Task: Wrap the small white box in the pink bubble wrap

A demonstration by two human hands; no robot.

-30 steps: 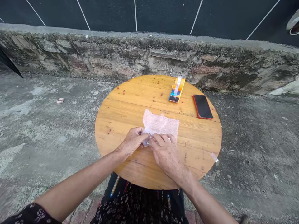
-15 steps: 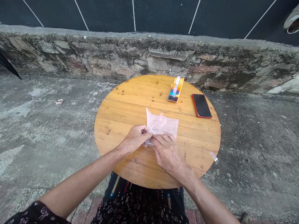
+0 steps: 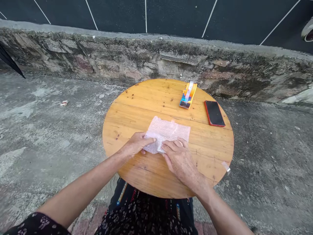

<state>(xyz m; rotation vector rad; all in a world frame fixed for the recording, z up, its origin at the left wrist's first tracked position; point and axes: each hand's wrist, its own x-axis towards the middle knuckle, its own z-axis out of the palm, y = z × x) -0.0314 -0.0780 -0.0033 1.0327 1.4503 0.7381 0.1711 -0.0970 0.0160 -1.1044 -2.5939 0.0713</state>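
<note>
A pinkish, see-through sheet of bubble wrap lies on the round wooden table in front of me, its near left part folded over. My left hand grips the left edge of this wrap, thumb on top and fingertips underneath. Across the near right part, my right hand lies palm down, its fingers slightly bent and pressing on the sheet. Whatever may be inside the fold cannot be made out. A small strip of tape shows at the wrap's far edge.
Toward the back of the table stands a yellow and blue tape dispenser. A red-cased phone lies at the right. A piece of clear tape hangs off the right edge. Behind the table runs a low stone wall.
The left part of the bubble wrap now spreads farther left and lies folded over. My left hand has shifted left from beside my right fingers, which stay on the wrap.
</note>
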